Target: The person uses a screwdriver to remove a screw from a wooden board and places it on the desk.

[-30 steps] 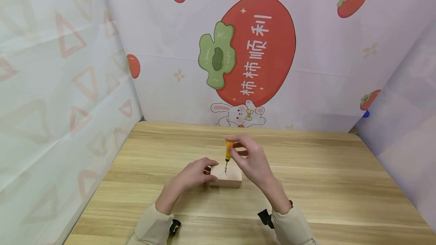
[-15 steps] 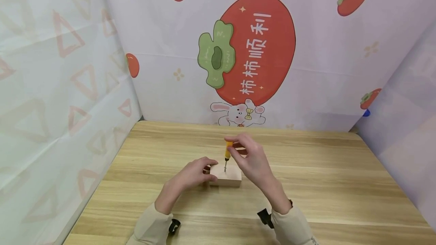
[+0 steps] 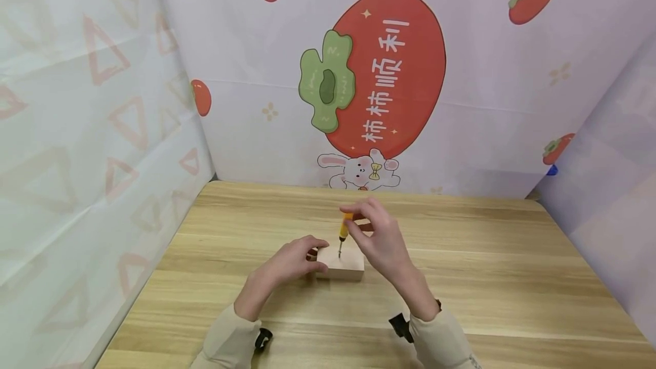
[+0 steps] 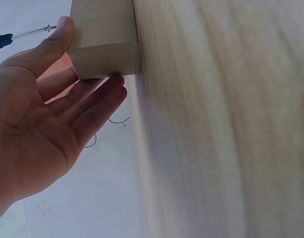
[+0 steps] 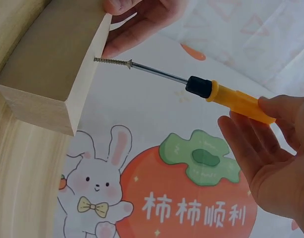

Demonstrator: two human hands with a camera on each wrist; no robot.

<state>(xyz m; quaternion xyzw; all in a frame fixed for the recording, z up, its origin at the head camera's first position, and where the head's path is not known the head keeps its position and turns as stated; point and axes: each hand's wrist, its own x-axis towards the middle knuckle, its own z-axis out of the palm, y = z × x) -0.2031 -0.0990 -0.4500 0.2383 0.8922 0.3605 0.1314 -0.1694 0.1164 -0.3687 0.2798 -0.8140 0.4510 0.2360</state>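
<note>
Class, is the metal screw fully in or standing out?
Standing out: the threaded metal screw visibly rises above the pale rectangular wooden block.

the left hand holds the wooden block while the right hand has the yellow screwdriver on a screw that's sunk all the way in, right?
Not quite: the screw is not sunk all the way in. The right wrist view shows its head and much of its thread standing out from the wooden block. The rest is right.

Beige sleeves (image 3: pixel 230 336) and black wrist fittings (image 3: pixel 400 326) leave the hands (image 3: pixel 294 261) bare, the right sleeve (image 3: pixel 441 341) bearing small markings (image 3: pixel 474 363).
</note>
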